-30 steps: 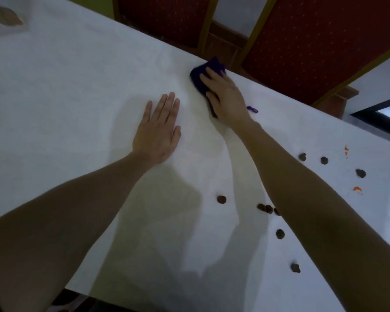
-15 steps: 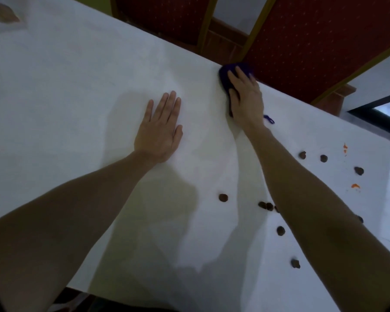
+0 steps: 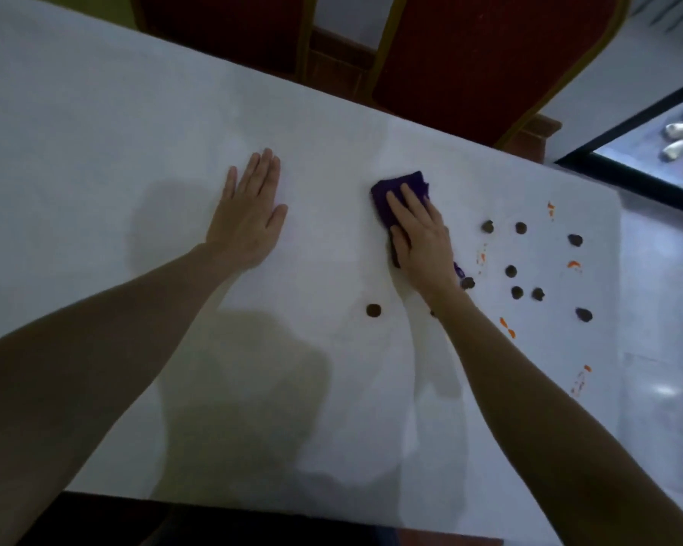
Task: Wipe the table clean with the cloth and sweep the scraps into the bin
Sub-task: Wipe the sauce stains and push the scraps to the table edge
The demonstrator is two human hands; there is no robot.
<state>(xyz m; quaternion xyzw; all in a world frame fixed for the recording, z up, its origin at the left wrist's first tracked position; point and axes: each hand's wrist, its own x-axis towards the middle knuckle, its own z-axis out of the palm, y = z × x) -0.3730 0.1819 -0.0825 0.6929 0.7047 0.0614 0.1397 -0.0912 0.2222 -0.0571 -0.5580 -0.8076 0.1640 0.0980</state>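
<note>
Right hand [image 3: 420,238] presses a purple cloth [image 3: 397,195] flat mid-table [image 3: 95,132], left hand [image 3: 249,214] splayed flat beside it; a fast sweep might scatter nearby brown scraps [image 3: 511,271] off the edge.

a dark purple cloth [image 3: 395,195] is lying on the plain white table [image 3: 95,124], dark brown scraps [image 3: 521,228] and orange smears [image 3: 573,264] are dotting it, and red chairs [image 3: 470,53] with small dots and yellow-gold trim are standing behind.
</note>
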